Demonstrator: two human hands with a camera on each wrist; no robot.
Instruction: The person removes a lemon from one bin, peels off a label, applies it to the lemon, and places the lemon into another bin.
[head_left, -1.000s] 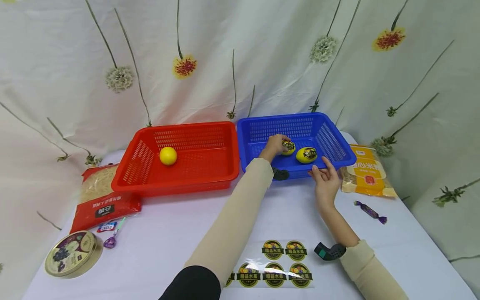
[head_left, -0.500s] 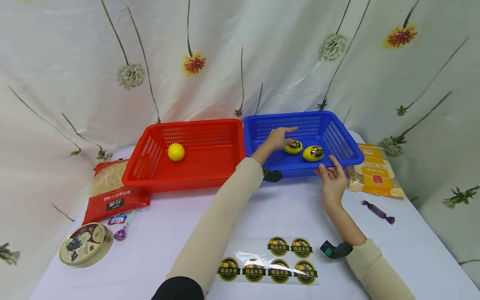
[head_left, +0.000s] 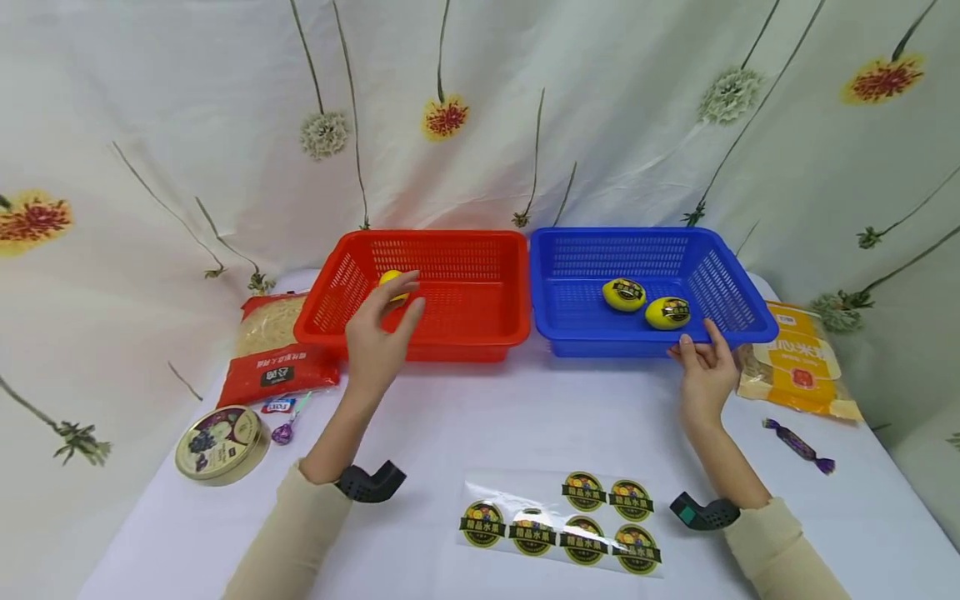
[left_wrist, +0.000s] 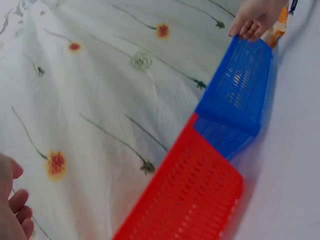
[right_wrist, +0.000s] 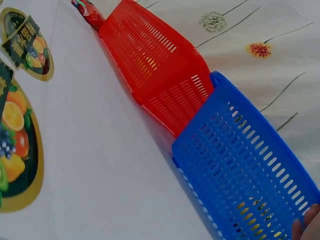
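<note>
My left hand point(head_left: 378, 337) is raised over the front rim of the red basket point(head_left: 457, 352), fingers apart and holding nothing. Behind its fingers sits a plain yellow fruit point(head_left: 392, 282), partly hidden, inside that basket. With thumb and fingers my right hand point(head_left: 707, 385) grips the front rim of the blue plastic basket point(head_left: 600, 346). Two lemons lie in the blue basket, a left lemon point(head_left: 623, 294) and a right lemon point(head_left: 667, 312), each bearing a dark round sticker. In the left wrist view, the right hand point(left_wrist: 260, 17) is seen at the blue basket's rim.
A clear sheet of round fruit stickers point(head_left: 540, 517) lies on the front of the white table. At left are a red bag point(head_left: 281, 358), a round tin point(head_left: 221, 442) and a lollipop point(head_left: 283, 433). A yellow bag point(head_left: 798, 358) and a wrapped candy point(head_left: 798, 446) are at right.
My left hand has let go of the left lemon, leaving it in the blue basket, and moved left to the red basket. My right hand stays on the blue rim. The head view has shifted left.
</note>
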